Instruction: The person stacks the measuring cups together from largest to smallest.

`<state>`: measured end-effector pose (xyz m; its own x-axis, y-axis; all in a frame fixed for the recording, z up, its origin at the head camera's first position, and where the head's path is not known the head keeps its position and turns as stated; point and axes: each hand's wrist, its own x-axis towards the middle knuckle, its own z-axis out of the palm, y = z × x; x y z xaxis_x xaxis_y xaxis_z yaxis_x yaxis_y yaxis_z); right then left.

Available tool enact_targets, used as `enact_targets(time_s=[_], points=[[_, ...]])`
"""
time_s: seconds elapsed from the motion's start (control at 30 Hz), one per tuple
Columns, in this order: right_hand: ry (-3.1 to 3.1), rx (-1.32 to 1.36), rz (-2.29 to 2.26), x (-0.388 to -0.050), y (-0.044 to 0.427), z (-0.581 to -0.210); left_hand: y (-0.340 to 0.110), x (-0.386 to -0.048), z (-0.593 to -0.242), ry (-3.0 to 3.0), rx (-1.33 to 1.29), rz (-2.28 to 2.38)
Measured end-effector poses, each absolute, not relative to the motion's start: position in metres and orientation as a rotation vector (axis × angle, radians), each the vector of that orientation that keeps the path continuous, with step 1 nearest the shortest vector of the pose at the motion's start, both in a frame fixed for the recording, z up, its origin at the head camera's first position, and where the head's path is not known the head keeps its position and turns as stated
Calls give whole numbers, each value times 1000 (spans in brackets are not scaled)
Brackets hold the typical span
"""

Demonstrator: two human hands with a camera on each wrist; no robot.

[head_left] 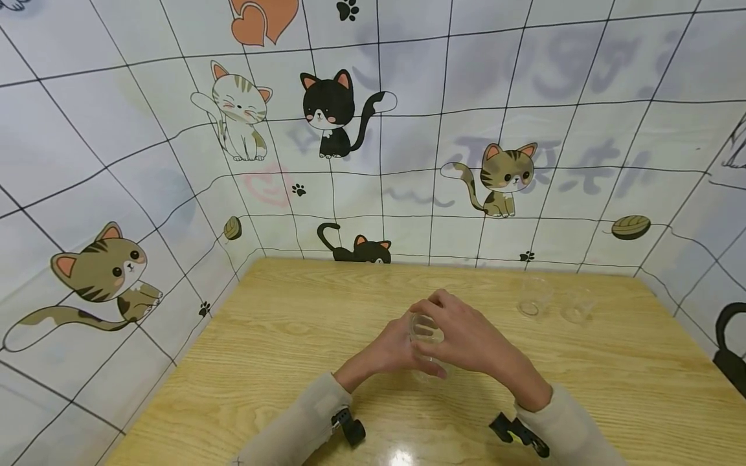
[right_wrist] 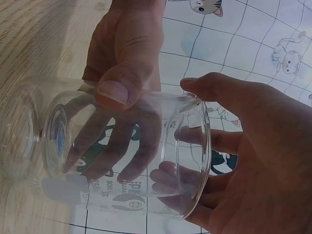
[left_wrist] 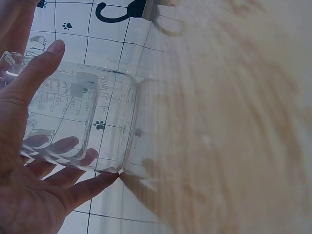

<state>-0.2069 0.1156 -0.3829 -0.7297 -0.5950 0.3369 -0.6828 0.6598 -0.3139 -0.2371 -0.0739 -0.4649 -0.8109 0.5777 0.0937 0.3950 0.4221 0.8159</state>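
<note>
Beaker [left_wrist: 61,117] sits inside a larger beaker [left_wrist: 114,122], at or just above the worktop [head_left: 280,336]; left hand [head_left: 392,348] wrapped round the outside, right hand [head_left: 466,333] gripping the top rim. Nesting seems underway; next needs gentle lowering, then release.

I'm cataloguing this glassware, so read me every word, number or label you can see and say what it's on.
"BORO", seemingly, partly blurred: white print on the held glassware.
Other print and scale numbers on it: too small, blurred or reversed to read.
Wall: faint grey writing-like marks, too blurred to read.
Rear glasses: no readable text.
</note>
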Motion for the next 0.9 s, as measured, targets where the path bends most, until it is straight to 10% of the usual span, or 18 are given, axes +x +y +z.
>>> enact_targets(time_s=[0.9], points=[[-2698,1014,628,-206,112,-382,-76,-238,-463,2490,868,1335]])
